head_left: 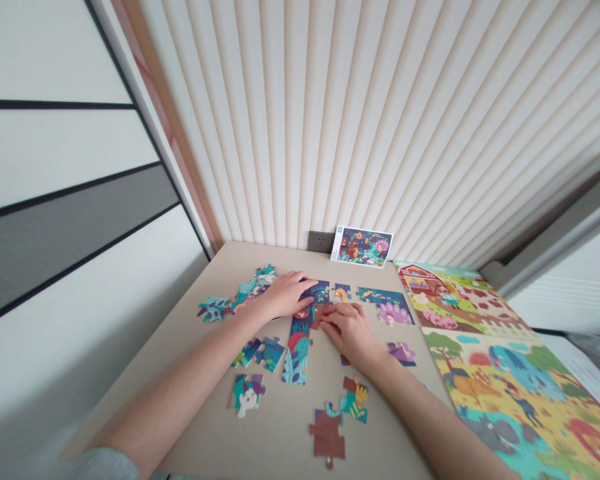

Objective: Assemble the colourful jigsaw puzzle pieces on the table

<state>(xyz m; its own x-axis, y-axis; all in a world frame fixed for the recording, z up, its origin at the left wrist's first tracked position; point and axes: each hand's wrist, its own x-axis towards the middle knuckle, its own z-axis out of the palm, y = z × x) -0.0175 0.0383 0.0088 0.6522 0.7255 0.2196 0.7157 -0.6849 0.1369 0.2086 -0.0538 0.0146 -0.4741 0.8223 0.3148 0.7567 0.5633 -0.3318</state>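
My left hand (289, 293) lies with fingers spread on the joined dark blue puzzle section (298, 343), over its upper left part. The fingers of my right hand (344, 325) are bent together on a reddish-brown puzzle piece (318, 315) at the right side of that section. A small piece with an orange shape (342, 292) lies just beyond my right hand. Farther right is a joined corner section with a pink peacock tail (394, 312). My hands hide parts of the section.
Loose pieces include a brown one (329, 435), a yellow-and-teal one (356, 400), a white-figure one (247, 395) and a purple one (403, 353). A teal pile (250, 288) lies left. The picture card (364, 247) leans at the back; a farm puzzle (445, 300) and animal puzzle (520, 393) lie right.
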